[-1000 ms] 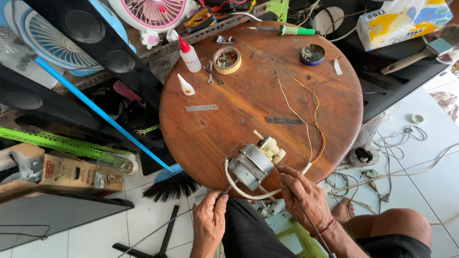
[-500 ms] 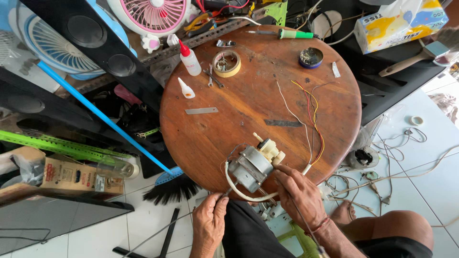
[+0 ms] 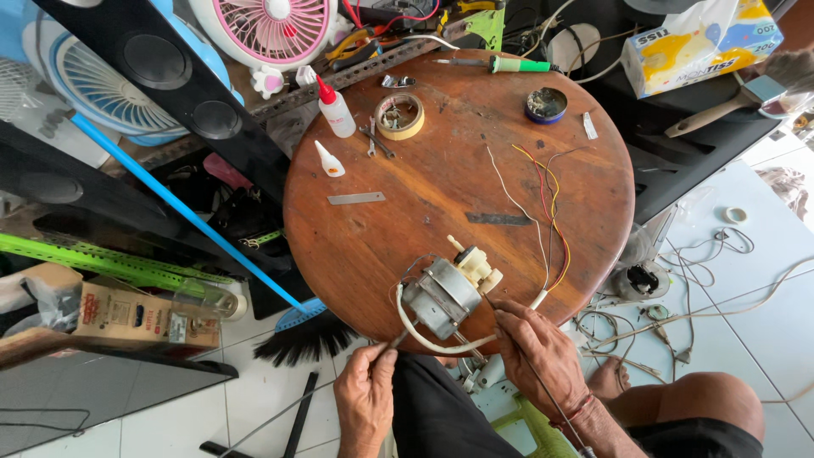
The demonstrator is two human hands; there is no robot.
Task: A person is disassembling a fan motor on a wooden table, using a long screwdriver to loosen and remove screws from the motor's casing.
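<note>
**Fan motor on the bench, both hands at the near edge**

Here is the small fan motor (image 3: 443, 297), a grey metal body with a cream plastic gear housing on top, lying on its side near the front edge of the round wooden table (image 3: 441, 161). A white cable (image 3: 424, 337) loops out from under it and curls along the rim. The right hand (image 3: 538, 352) sits just beside the motor, fingers pinched together on a thin dark rod or wire that runs back toward the person's lap; what exactly it is cannot be told from here. The left hand (image 3: 366, 388) is below the table edge, fingertips closed on a thin dark rod or tool whose tip points up toward the motor's underside.

By the look of it, the step in hand is work on the motor's wiring at its near side (fine, fiddly stuff). The next move seems to call for a steady pinch and a small, precise reach into the gap under the motor, without snagging the white cable.

Further back, a bundle of coloured wires (image 3: 551, 212) trails across the wood, well apart from a green-handled soldering iron (image 3: 500, 64), a roll of tape (image 3: 399, 116), a red-capped glue bottle (image 3: 337, 108) and a round tin of flux (image 3: 547, 104).
</note>
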